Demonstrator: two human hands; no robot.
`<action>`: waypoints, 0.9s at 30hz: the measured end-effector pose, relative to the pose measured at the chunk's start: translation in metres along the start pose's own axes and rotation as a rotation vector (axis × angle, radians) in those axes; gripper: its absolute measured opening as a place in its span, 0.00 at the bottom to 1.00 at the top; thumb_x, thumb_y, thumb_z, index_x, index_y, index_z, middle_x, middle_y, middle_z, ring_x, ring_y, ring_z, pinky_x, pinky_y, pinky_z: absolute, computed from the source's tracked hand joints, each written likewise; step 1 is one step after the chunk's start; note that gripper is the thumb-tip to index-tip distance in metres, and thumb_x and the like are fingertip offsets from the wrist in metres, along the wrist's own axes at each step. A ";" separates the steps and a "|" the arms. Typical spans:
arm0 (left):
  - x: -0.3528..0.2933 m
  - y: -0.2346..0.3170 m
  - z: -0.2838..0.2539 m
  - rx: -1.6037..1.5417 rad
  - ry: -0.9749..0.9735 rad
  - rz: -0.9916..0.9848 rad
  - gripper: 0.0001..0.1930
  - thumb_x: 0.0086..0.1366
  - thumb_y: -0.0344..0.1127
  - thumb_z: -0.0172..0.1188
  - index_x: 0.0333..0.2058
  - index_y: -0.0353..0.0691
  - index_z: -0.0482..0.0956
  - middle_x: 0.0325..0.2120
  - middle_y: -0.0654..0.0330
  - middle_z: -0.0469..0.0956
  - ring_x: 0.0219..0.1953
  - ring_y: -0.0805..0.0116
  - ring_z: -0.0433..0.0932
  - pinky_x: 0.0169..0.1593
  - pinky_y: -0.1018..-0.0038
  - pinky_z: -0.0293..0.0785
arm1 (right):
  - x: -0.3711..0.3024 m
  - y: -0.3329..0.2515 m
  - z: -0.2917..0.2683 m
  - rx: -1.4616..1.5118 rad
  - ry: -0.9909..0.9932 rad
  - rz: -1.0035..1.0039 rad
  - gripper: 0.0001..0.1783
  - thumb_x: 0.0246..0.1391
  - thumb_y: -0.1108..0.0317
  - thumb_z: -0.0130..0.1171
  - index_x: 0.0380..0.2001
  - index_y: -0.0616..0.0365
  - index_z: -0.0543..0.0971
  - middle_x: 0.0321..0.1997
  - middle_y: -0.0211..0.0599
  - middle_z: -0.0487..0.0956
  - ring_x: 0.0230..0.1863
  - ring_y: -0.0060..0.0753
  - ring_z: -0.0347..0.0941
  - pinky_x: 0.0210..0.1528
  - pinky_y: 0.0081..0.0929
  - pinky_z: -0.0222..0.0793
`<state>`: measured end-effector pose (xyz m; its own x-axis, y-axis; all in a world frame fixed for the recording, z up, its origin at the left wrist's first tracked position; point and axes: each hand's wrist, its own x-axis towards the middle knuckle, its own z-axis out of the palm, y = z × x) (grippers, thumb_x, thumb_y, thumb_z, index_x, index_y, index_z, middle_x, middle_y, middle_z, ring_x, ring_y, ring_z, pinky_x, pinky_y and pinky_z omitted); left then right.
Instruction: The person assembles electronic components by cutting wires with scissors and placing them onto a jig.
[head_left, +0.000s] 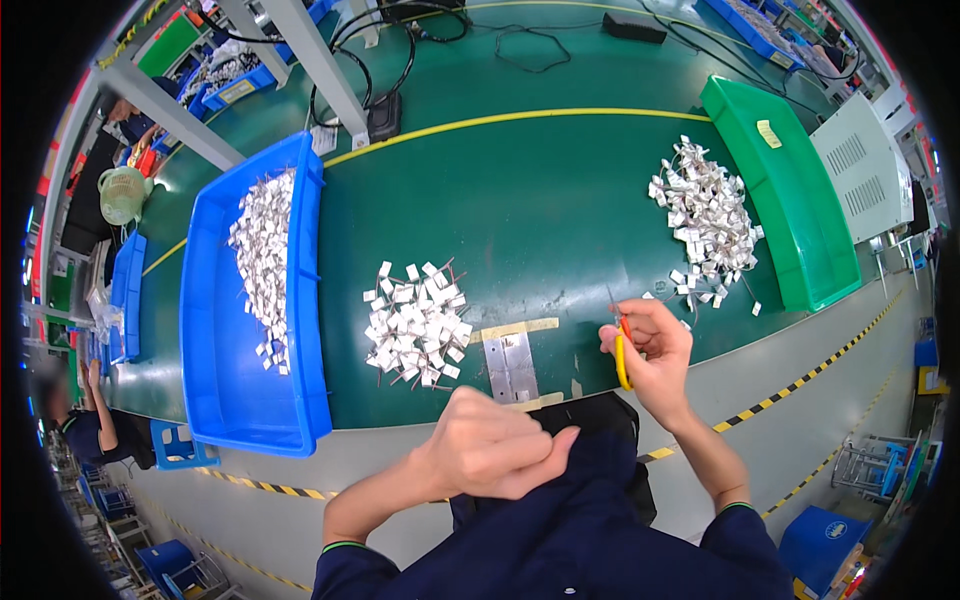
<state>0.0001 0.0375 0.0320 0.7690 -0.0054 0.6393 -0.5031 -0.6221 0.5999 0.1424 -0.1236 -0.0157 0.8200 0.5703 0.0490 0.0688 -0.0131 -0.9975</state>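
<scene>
My right hand (pixel 655 360) is closed round a small hand tool with yellow and red handles (pixel 623 362). Its thin metal tip points up and away from me; whether it is pliers or snips I cannot make out. To the left, my left hand (pixel 497 445) hovers over the table's near edge with its fingers curled and the thumb toward the right. What the fingers hold, if anything, is hidden. Between the hands lies a metal plate (pixel 511 368) taped to the table. A pile of small white pieces with short leads (pixel 415 322) sits beyond my left hand.
On the left, a blue bin (pixel 308 330) holds more white pieces. Another white pile (pixel 705 215) lies at the right beside a green bin (pixel 785 200). A grey vented box (pixel 862 165) stands behind it. A person (pixel 90 420) is at the far left.
</scene>
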 end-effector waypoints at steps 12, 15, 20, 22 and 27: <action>-0.156 0.018 0.039 -0.069 -0.371 -0.286 0.18 0.50 0.31 0.64 0.08 0.44 0.64 0.06 0.66 0.58 0.13 0.69 0.60 0.23 0.73 0.55 | 0.003 0.016 -0.015 -0.448 -0.280 -0.579 0.18 0.38 0.85 0.61 0.37 0.63 0.77 0.27 0.37 0.76 0.27 0.33 0.74 0.27 0.26 0.69; -0.208 0.018 0.034 0.019 -0.350 -0.519 0.18 0.51 0.31 0.64 0.08 0.43 0.65 0.06 0.64 0.61 0.12 0.69 0.62 0.21 0.74 0.59 | 0.004 0.015 -0.018 -0.447 -0.319 -0.564 0.18 0.38 0.86 0.59 0.38 0.63 0.76 0.29 0.37 0.76 0.29 0.35 0.73 0.30 0.26 0.69; -0.316 0.009 0.028 0.063 -0.325 -0.988 0.16 0.55 0.32 0.61 0.12 0.39 0.68 0.09 0.59 0.66 0.13 0.66 0.70 0.17 0.69 0.63 | 0.007 0.016 -0.021 -0.362 -0.341 -0.575 0.22 0.40 0.88 0.58 0.42 0.62 0.72 0.30 0.38 0.75 0.33 0.39 0.71 0.34 0.29 0.67; -0.375 0.020 0.036 -0.003 -0.299 -1.192 0.13 0.55 0.34 0.60 0.15 0.37 0.72 0.10 0.59 0.70 0.16 0.63 0.72 0.21 0.69 0.66 | 0.009 0.017 -0.022 -0.367 -0.354 -0.602 0.22 0.40 0.88 0.58 0.41 0.62 0.71 0.31 0.38 0.75 0.33 0.40 0.71 0.34 0.30 0.67; -0.388 0.003 0.050 -0.120 -0.350 -1.396 0.11 0.55 0.36 0.59 0.18 0.36 0.76 0.13 0.58 0.73 0.19 0.61 0.74 0.26 0.70 0.69 | 0.012 0.025 -0.021 -0.372 -0.384 -0.596 0.21 0.41 0.87 0.59 0.41 0.60 0.71 0.32 0.38 0.74 0.33 0.41 0.70 0.35 0.30 0.66</action>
<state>-0.2800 -0.0014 -0.2381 0.6981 0.3416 -0.6292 0.7094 -0.2113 0.6724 0.1657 -0.1349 -0.0395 0.3373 0.8097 0.4802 0.6745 0.1480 -0.7233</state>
